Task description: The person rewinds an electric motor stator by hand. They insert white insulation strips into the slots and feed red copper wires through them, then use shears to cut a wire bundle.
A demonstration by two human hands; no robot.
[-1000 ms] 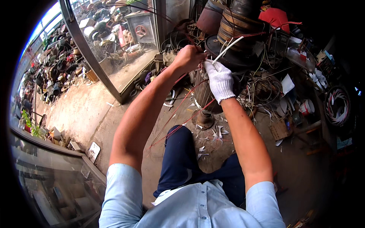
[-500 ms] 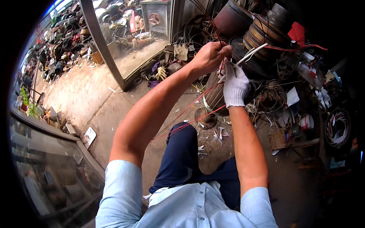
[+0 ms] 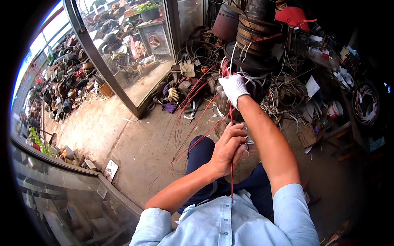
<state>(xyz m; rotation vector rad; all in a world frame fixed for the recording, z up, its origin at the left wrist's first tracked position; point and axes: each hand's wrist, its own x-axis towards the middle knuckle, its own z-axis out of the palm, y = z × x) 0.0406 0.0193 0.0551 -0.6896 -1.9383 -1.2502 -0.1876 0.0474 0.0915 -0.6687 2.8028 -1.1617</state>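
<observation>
1. Nearest on my feed: red wire (image 3: pixel 232 176), hanging below the left hand in front of the pale blue shirt (image 3: pixel 209 217). Can't make out where its lower end stops.
2. Left hand (image 3: pixel 228 147), bare: fingers curled closed around that wire, which comes out above and below the grip.
3. Key relation, as I judge it: the wire's long axis runs away from the body, nearly straight, from the left fingers up to the right hand. Left is the nearer hand; right lies directly beyond, well apart, only wire bridging them.
4. Right hand (image 3: pixel 234 89), white knit glove: I read the fingers as closed on the base of a white strip (image 3: pixel 232 57), which points away, roughly in line with the wire. Fingertips hidden from me.
5. Just past the glove, slightly left: red wire bundle (image 3: pixel 224 67). Thin red strands (image 3: pixel 191 95) trail to the left over the floor (image 3: pixel 143 143).
6. Farther: a stack of ringed discs (image 3: pixel 251 35); beyond the doorway on the left, a scrap heap (image 3: pixel 74 69).
</observation>
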